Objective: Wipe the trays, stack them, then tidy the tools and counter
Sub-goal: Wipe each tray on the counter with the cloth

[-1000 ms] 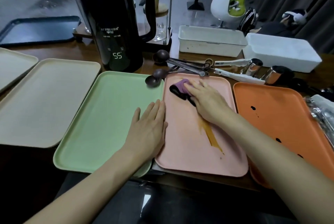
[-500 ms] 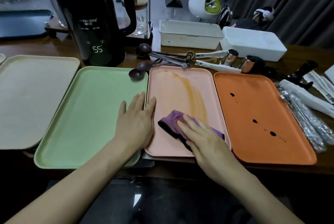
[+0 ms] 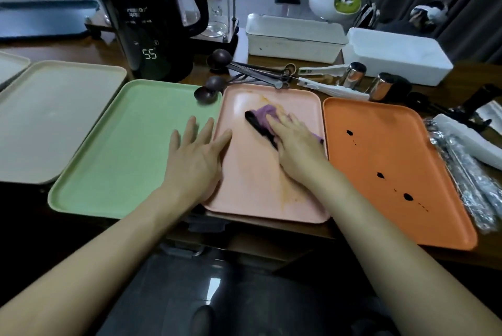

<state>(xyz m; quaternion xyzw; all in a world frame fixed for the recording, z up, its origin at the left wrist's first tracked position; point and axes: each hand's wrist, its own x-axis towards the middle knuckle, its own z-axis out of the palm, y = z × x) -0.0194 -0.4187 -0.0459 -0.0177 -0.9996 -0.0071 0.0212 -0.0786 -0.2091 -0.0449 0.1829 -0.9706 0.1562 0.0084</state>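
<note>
A long wooden worktop (image 3: 68, 52) runs across the room, with a black electric kettle (image 3: 152, 23) reading 55 at the back and four trays laid side by side in front of it: beige (image 3: 54, 118), green (image 3: 122, 145), pink (image 3: 252, 186) and orange (image 3: 380, 151).

Half a second ago the right hand and its cloth were down at the near end of the pink tray, with a clear orange streak running up the middle. Now the right hand (image 3: 296, 143) has swept up to the far half of that tray. The streak is rubbed out to a faint orange smear (image 3: 288, 194) on the near right part, and a trace shows by the far rim. The left hand (image 3: 195, 156) has stayed where it was.

The purple cloth (image 3: 264, 113) lies bunched on the pink tray under the right hand. The fingers are stretched out almost straight and press it flat, and the cloth pokes out beyond the fingertips. The left hand is spread flat, palm down. Its palm lies on the green tray's right edge and its thumb side reaches over the pink tray's left rim.

The orange tray, just right of the pink one, carries several dark spots (image 3: 380, 175). Dark measuring spoons (image 3: 217, 83) lie just beyond the far rims of the green and pink trays.
</note>
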